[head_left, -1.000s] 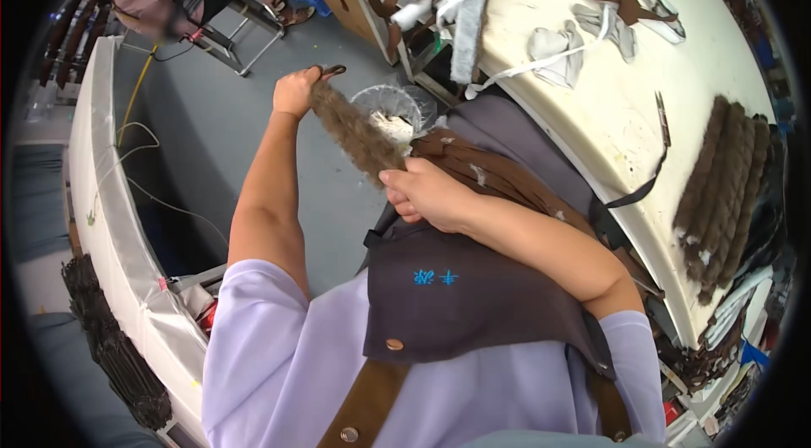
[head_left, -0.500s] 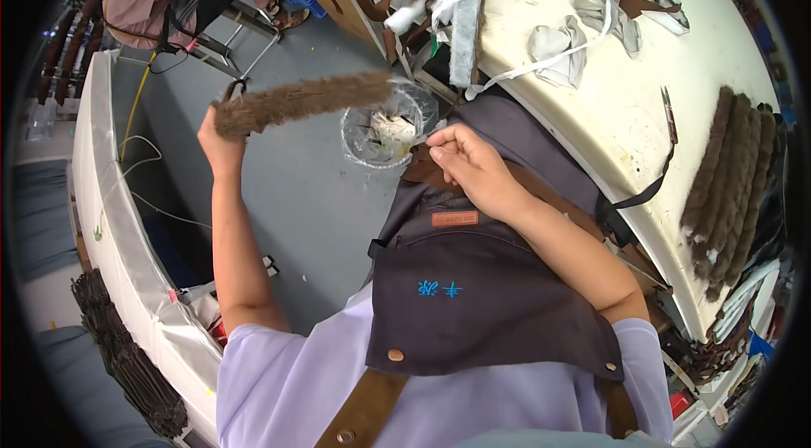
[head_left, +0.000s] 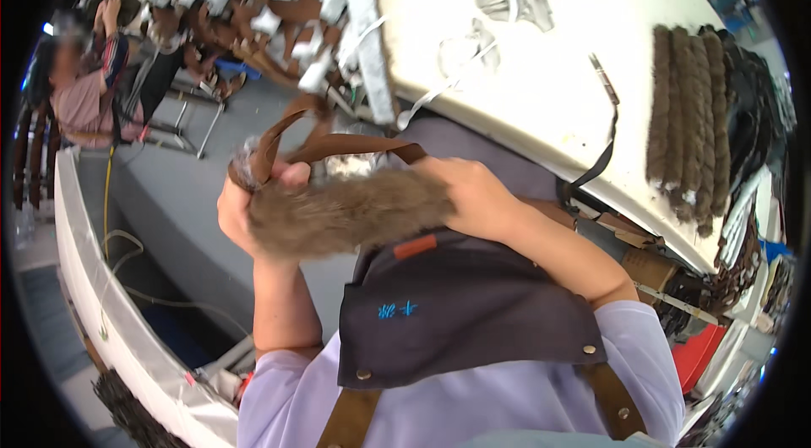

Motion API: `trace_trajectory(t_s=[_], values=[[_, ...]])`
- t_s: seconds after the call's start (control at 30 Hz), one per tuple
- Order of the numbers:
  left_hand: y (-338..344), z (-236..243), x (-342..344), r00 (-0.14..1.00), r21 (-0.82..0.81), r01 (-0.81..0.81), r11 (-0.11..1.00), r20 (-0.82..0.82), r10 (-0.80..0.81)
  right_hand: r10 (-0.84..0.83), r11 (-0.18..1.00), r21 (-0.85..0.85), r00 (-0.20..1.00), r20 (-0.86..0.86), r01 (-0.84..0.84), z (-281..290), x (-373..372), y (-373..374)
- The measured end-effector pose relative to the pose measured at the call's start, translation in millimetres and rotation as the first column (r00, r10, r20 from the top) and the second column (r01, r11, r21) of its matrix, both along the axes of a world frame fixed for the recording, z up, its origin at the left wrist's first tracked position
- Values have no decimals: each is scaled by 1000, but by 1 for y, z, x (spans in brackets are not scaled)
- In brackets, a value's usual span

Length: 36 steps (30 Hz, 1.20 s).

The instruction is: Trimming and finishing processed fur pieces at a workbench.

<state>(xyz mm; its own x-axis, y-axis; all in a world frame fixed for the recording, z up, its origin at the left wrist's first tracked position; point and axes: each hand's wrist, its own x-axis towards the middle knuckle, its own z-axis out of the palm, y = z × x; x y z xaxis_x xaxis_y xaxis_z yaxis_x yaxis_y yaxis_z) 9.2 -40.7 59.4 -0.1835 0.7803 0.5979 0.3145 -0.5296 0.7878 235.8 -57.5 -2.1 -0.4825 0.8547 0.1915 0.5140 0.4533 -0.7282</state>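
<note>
A fluffy brown fur strip (head_left: 355, 210) stretches level in front of my apron, blurred by motion. My left hand (head_left: 241, 215) is closed round its left end, beside a bunch of clear plastic. My right hand (head_left: 477, 199) grips the other end, its fingertips hidden behind the fur. A flat brown band (head_left: 359, 144) loops up behind the fur and runs between both hands; how it joins the fur cannot be seen.
A white table (head_left: 524, 101) at the right bears a pointed metal tool (head_left: 603, 80) on a black strap and several fur strips (head_left: 688, 127). Behind my hands is a plastic-lined bin (head_left: 348, 166). White and brown scraps (head_left: 296, 13) are heaped ahead. A person (head_left: 84, 93) sits far left.
My left hand has brought the fur strip nearer and lower. My right hand, earlier apart from it, now grips its right end. The brown band has come up between them, and the view has shifted right.
</note>
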Motion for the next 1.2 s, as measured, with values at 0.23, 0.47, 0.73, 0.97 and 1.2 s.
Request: trace_trajectory(t_s=[0.23,0.47,0.73,0.97,1.2], values=[[10,-38,24,748,92,275,957,-646,-152,-293,837,-330,866,404,437,-5,120,-94],[16,-51,108,719,110,569,815,-547,-428,-202,880,-381,949,243,285,53,128,-78],[41,-23,82,581,-353,679,644,-279,-765,-243,452,-886,942,-231,-101,55,97,-19],[17,-121,-152,468,-415,791,449,883,-10,-434,641,-765,852,-293,64,60,137,-61],[14,-95,-87,575,-674,-232,701,-676,-460,-273,851,-479,960,-55,215,69,144,-61]])
